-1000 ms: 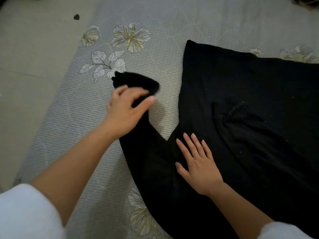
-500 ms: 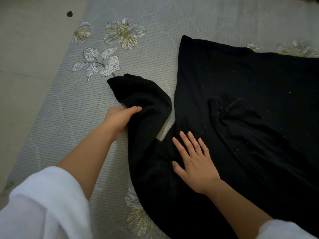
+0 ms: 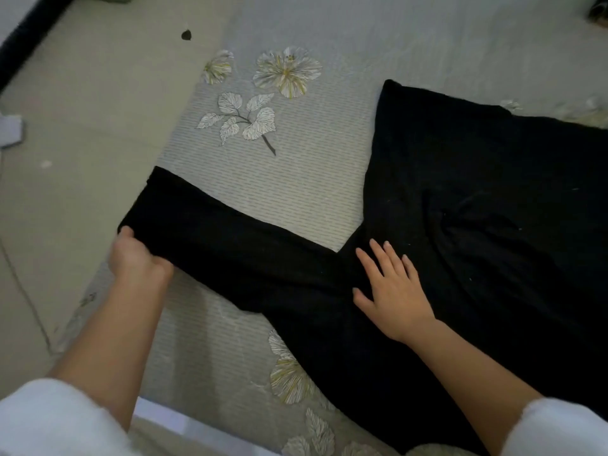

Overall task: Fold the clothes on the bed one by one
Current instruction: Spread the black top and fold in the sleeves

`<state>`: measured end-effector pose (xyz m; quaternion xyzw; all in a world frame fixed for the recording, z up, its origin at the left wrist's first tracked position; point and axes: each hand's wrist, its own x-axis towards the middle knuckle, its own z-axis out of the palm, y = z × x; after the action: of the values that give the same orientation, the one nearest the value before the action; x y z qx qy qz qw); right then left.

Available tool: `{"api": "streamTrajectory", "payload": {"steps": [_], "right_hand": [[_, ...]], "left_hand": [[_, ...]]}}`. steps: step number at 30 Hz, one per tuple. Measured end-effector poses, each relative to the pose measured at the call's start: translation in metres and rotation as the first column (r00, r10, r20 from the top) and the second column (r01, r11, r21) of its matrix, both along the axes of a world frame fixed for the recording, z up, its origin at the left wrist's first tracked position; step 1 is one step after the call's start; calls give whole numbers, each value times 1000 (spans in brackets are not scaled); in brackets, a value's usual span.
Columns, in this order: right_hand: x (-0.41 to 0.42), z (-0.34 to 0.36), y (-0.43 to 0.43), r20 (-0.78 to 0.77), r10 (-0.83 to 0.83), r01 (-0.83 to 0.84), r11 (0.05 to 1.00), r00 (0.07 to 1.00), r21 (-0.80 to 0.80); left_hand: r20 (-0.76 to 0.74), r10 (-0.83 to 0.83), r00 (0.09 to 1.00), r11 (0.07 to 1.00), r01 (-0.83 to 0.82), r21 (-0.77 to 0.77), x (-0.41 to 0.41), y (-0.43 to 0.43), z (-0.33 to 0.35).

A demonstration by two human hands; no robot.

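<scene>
A black long-sleeved garment [image 3: 477, 199] lies spread on the grey bed sheet [image 3: 296, 179] with flower prints. Its left sleeve [image 3: 237, 238] is stretched straight out to the left, reaching the bed's edge. My left hand [image 3: 136, 258] grips the cuff end of that sleeve. My right hand [image 3: 394, 291] rests flat with fingers apart on the garment where the sleeve meets the body. The garment's right part runs out of view.
The bed's left edge runs diagonally; beyond it is pale floor [image 3: 65, 143] with a small dark speck [image 3: 186, 35] and a white scrap [image 3: 10, 130]. A dark object [image 3: 597, 11] shows at the top right corner. White sleeves cover both my upper arms.
My left hand has pulled the bunched sleeve out leftward and toward me, straightening it across the sheet. My right hand has stayed pressed on the garment.
</scene>
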<state>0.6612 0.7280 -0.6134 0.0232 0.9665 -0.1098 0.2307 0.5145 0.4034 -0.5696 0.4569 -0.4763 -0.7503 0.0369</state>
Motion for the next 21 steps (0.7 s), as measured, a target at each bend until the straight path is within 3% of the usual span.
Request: {"api": "streamTrajectory", "payload": {"steps": [4,7,10,12,14,16,19,21], "right_hand": [[15,4,-26,-205,98,-108,993,974,-39],[28,-8,-42,-97,193,-200,978,976,-63],[27,-13,-42,-72,175,-183,974,982,-132],[27,-7,-37,-149,124,-153,968,981,-200],[33,3,-25,-231,-60,-18,946,971,-322],[44,11,-8,-256,-315,179,879,914,-443],[61,21,28,-180,-639,452,690,748,-566],[66,29,55,-33,-827,611,442,562,-657]], "left_hand": [[110,-75,991,982,55,181,27,1,2],[112,-203,973,962,177,208,29,13,14],[18,-320,947,944,317,93,16,36,31],[-78,-333,940,937,320,-141,9,56,40],[-140,-423,895,825,317,-467,10,86,51],[-115,-593,797,615,356,-704,18,127,64],[-73,-785,615,403,418,-814,39,203,76],[-67,-887,457,310,482,-820,59,259,79]]}}
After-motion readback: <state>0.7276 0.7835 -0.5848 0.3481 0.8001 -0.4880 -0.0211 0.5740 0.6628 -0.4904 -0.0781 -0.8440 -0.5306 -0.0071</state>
